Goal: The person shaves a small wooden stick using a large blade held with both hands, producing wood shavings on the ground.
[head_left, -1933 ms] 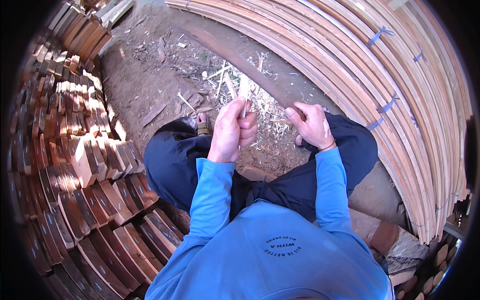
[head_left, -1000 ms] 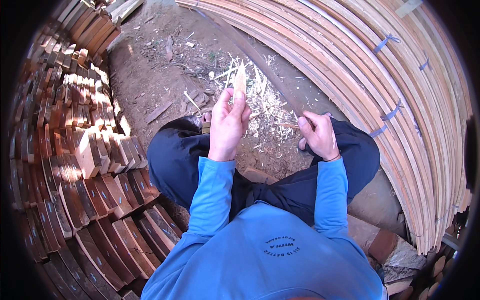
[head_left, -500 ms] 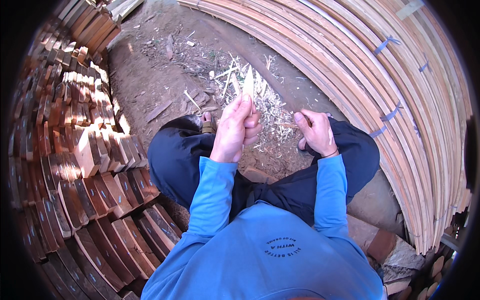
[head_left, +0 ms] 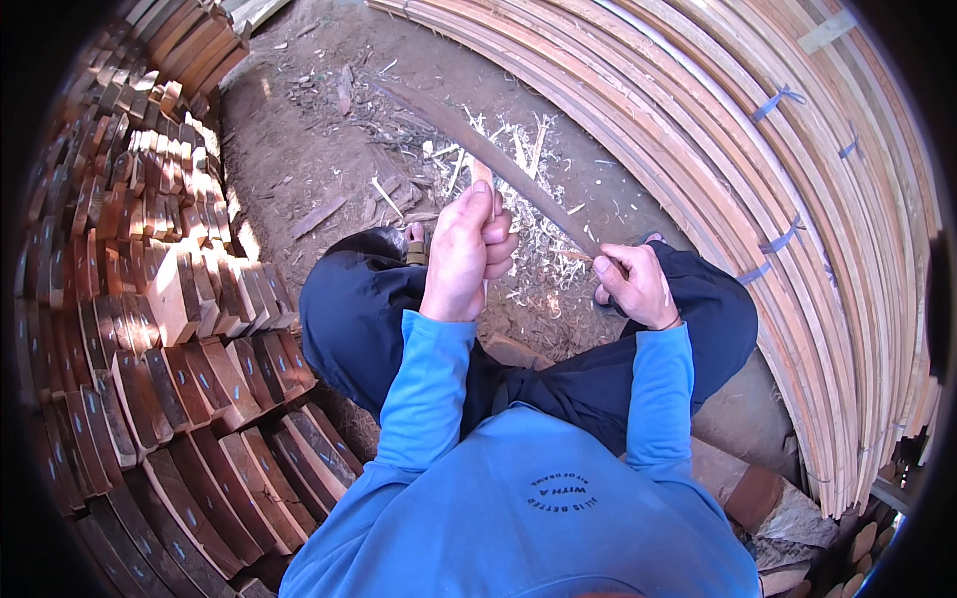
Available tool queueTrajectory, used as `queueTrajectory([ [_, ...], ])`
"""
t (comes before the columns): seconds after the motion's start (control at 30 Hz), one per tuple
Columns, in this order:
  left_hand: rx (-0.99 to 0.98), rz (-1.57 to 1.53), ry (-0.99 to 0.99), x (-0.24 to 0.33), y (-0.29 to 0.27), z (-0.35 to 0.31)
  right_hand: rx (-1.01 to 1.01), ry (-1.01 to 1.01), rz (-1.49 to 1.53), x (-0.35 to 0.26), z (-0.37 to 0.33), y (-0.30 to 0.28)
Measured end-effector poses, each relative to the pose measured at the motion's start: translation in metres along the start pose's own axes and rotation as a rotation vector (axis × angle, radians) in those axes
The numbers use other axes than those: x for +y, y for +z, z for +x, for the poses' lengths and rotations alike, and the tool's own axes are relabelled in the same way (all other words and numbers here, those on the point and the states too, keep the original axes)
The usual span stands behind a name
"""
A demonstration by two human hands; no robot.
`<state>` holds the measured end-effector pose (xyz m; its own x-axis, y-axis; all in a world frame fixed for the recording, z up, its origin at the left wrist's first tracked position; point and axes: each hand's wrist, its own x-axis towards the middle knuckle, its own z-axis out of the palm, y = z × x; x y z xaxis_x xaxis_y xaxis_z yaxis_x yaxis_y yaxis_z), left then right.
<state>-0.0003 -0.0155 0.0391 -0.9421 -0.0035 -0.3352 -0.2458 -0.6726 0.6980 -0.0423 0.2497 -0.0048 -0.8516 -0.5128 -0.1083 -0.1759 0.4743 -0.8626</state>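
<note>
Long brown metal blade (head_left: 518, 180) swinging nearer, right hand (head_left: 638, 287) gripping; left hand (head_left: 469, 249), best staying clear, clenching slim pale wooden stick (head_left: 480, 172).

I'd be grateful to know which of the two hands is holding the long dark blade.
The right hand: it grips the blade at its near end, whereas the left hand holds a piece of wood.

dull brown blade (head_left: 498, 164), blue sleeves (head_left: 439, 389)

left: wood blocks (head_left: 172, 311) | right: wood strips (head_left: 688, 125) | between them: shavings (head_left: 533, 267) on ground (head_left: 289, 164) | over shavings: blade (head_left: 510, 171)
</note>
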Motion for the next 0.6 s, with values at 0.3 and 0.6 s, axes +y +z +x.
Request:
queueTrajectory([
  [0.3,-0.071,-0.054,-0.094,0.002,-0.001,-0.001,-0.035,0.049,0.016,-0.001,0.002,-0.002],
  [0.6,-0.151,0.061,-0.094,-0.003,0.006,0.0,0.193,0.049,0.04,0.009,0.038,0.007],
])
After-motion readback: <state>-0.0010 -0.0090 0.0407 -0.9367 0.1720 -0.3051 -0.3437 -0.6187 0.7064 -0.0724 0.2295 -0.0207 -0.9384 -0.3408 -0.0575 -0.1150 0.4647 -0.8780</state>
